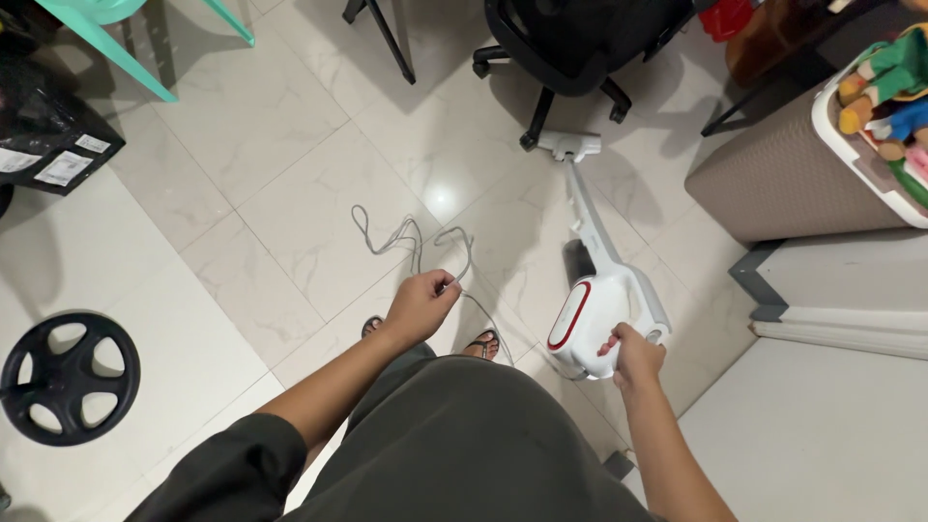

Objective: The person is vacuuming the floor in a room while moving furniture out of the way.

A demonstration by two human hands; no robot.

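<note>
My right hand grips the handle of a white stick vacuum cleaner with a red ring on its body. Its tube runs away from me to the floor head, which rests on the pale marble tiles beside a wheel of the black office chair. My left hand is closed on the grey power cord, held up at waist height. The cord loops down over the floor in front of my sandalled feet.
A black wheel-shaped base lies on the floor at left. A dark parcel and turquoise chair legs are at far left. A brown bin with toys and a white cabinet stand at right.
</note>
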